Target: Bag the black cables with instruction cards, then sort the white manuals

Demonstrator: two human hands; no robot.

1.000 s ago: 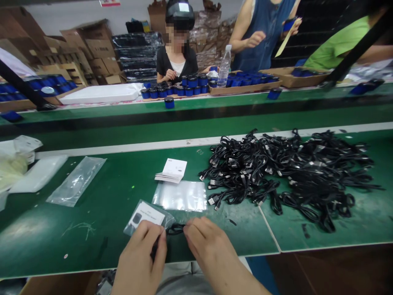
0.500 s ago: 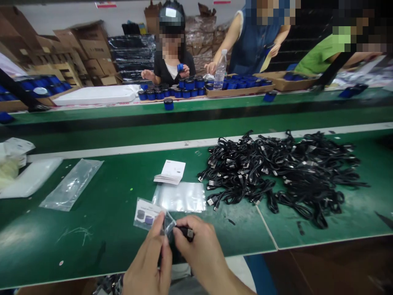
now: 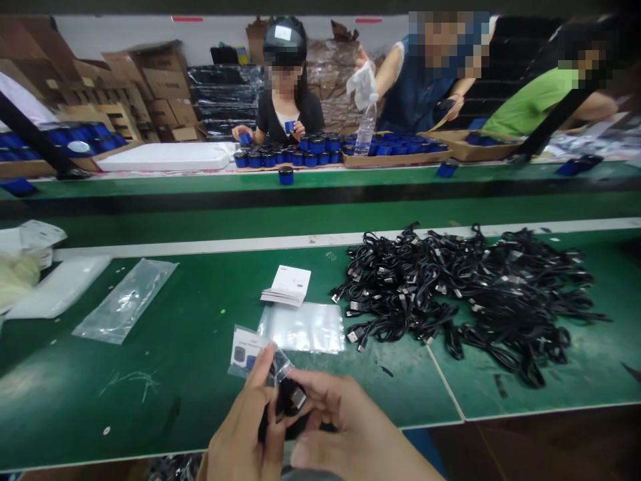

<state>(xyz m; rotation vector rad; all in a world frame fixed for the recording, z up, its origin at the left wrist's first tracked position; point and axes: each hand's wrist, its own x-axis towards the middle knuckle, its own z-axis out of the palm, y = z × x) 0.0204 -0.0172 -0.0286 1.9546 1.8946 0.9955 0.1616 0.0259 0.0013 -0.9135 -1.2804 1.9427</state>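
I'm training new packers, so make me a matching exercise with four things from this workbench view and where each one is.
1. cable pile
2. leaflet stack
3. bagged printed card
4. water bottle

A. at the far edge of the clear bags
B. across the bench, near blue items
C. in the left hand
D. on the green table, right of the clear bags

Pairs: 1-D, 2-A, 3-C, 4-B

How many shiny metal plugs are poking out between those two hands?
1 that I can see: the shiny plug on the black cable, between the left hand and right hand, by the small clear bag. Others may be hidden.
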